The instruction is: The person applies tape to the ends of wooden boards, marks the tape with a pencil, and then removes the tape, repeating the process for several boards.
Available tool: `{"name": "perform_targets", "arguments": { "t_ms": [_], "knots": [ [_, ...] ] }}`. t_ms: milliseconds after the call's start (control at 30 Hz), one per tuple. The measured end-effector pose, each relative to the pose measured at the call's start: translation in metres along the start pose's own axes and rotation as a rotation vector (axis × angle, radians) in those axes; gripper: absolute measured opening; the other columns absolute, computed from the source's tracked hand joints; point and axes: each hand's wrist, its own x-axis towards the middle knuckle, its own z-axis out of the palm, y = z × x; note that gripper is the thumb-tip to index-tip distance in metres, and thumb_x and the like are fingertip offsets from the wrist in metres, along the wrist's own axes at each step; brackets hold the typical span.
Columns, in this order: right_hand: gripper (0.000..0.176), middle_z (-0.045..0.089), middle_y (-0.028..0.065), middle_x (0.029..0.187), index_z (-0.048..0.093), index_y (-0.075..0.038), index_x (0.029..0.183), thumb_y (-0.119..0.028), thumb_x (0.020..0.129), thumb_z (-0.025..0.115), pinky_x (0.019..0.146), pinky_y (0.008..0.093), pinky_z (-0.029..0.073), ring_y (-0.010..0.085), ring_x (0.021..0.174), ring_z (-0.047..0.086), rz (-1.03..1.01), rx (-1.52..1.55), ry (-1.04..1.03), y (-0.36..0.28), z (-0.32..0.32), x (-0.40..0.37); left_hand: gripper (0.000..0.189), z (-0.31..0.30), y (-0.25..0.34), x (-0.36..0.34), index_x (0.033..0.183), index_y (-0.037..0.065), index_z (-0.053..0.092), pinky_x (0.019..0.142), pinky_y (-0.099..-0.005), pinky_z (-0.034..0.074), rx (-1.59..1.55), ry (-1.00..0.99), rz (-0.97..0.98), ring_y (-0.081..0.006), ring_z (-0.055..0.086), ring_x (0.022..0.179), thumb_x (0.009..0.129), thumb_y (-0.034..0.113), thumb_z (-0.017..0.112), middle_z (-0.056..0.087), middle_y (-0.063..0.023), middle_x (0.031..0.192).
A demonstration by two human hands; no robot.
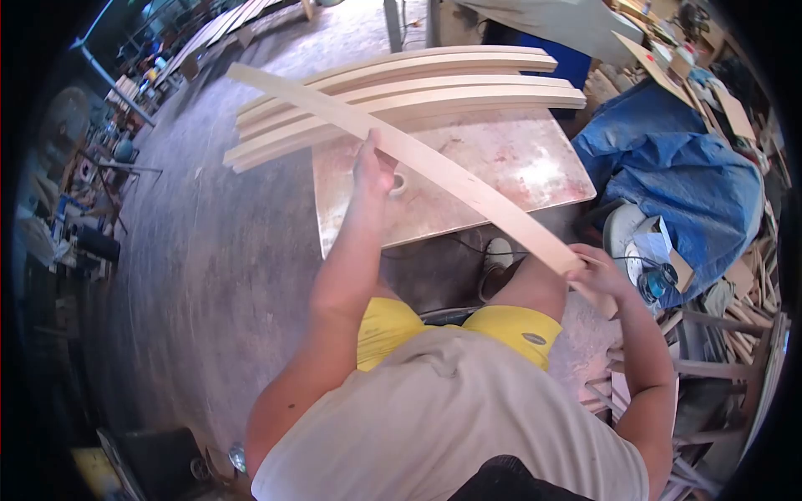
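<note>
Grey floor [225, 242], pale desk [518, 150], and one long plank [451, 178] held slantwise across the middle of the frame.
Beside the desk, at the right of the frame, lies a crumpled blue tarp [668, 159]; across the desk's far side, upper middle, other planks [493, 98] lie in two groups, jutting past its left edge. The plank runs from upper left to lower right, crossing in front of them; whether its far end touches them I cannot tell. The hands are well apart: the right hand [597, 271], lower right, is clamped round the near end, while the left hand [373, 169] touches the lower edge near mid-frame, its closure unclear. Just right of the right hand sits a small blue tool [656, 284].
</note>
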Motion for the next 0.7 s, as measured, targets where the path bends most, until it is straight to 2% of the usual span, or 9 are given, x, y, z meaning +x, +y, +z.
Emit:
{"name": "perform_targets", "arguments": {
  "t_ms": [100,200,267,333,433,533,600,667,700],
  "knots": [
    [0.056,0.067,0.0071,0.103,0.061,-0.001,0.120,-0.032,0.079,0.083,0.084,0.0297,0.050,0.0133,0.095,0.061,0.003,-0.162,0.110,0.011,-0.040,0.005,0.036,0.001,0.015,-0.033,0.121,0.008,0.055,0.090,-0.0473,0.054,0.044,0.108,0.006,-0.0270,0.062,0.109,0.097,0.031,0.066,0.062,-0.0109,0.120],
    [0.065,0.066,0.0107,0.110,0.059,0.000,0.124,-0.031,0.074,0.086,0.091,0.0342,0.049,0.0201,0.102,0.063,-0.022,-0.244,0.245,0.000,-0.052,0.038,0.040,-0.005,0.002,-0.050,0.125,0.008,0.053,0.092,-0.0505,0.053,-0.020,0.206,0.031,-0.0289,0.061,0.111,0.096,0.031,0.068,0.060,-0.0108,0.121],
    [0.077,0.063,0.0150,0.120,0.054,-0.001,0.131,-0.027,0.067,0.088,0.099,0.0411,0.044,0.0305,0.114,0.060,-0.426,-0.900,0.353,-0.028,-0.045,0.074,0.042,-0.007,-0.004,-0.048,0.127,0.008,0.052,0.094,-0.0521,0.052,-0.072,0.239,0.072,-0.0297,0.060,0.112,0.095,0.031,0.068,0.060,-0.0110,0.122],
    [0.082,0.060,0.0169,0.125,0.051,-0.004,0.135,-0.027,0.064,0.087,0.103,0.0467,0.040,0.0373,0.120,0.053,-0.414,-0.994,0.443,-0.035,-0.023,0.118,0.047,-0.007,-0.007,-0.041,0.131,0.008,0.049,0.097,-0.0518,0.050,-0.111,0.290,0.038,-0.0298,0.057,0.117,0.096,0.033,0.067,0.059,-0.0114,0.124],
    [0.074,0.059,0.0153,0.125,0.052,-0.006,0.133,-0.025,0.069,0.085,0.100,0.0463,0.042,0.0350,0.119,0.055,-0.435,-0.958,0.493,-0.046,-0.008,0.183,0.048,-0.009,-0.007,-0.031,0.130,0.008,0.052,0.103,-0.0501,0.048,-0.117,0.218,-0.033,-0.0296,0.056,0.120,0.093,0.031,0.071,0.059,-0.0124,0.124],
    [0.070,0.060,0.0149,0.123,0.054,-0.007,0.129,-0.025,0.069,0.085,0.099,0.0466,0.042,0.0353,0.119,0.055,-0.434,-0.901,0.364,-0.048,-0.012,0.237,0.045,-0.045,0.008,0.010,0.130,0.005,0.053,0.104,-0.0512,0.047,-0.072,0.253,-0.161,-0.0302,0.055,0.123,0.094,0.027,0.069,0.058,-0.0144,0.128],
    [0.068,0.059,0.0158,0.126,0.055,-0.008,0.127,-0.027,0.069,0.085,0.102,0.0469,0.041,0.0363,0.121,0.054,-0.402,-0.843,0.264,-0.041,-0.016,0.265,0.040,-0.050,0.036,0.017,0.128,0.004,0.054,0.107,-0.0516,0.045,-0.011,0.358,0.007,-0.0305,0.054,0.126,0.095,0.023,0.067,0.057,-0.0160,0.132],
    [0.068,0.060,0.0155,0.124,0.057,-0.007,0.126,-0.026,0.067,0.086,0.102,0.0474,0.041,0.0372,0.119,0.054,-0.426,-0.837,0.283,-0.021,-0.020,0.291,0.049,-0.107,0.063,0.053,0.134,0.005,0.050,0.105,-0.0516,0.046,-0.003,0.316,0.155,-0.0337,0.051,0.126,0.092,0.020,0.071,0.054,-0.0139,0.132],
    [0.068,0.060,0.0152,0.122,0.058,-0.006,0.124,-0.026,0.066,0.086,0.103,0.0480,0.041,0.0382,0.117,0.054,-0.464,-0.837,0.300,-0.012,-0.024,0.303,0.049,-0.134,0.081,0.068,0.134,0.004,0.050,0.105,-0.0523,0.047,0.056,0.370,0.105,-0.0339,0.048,0.129,0.092,0.020,0.071,0.051,-0.0140,0.135]
  ]
}}
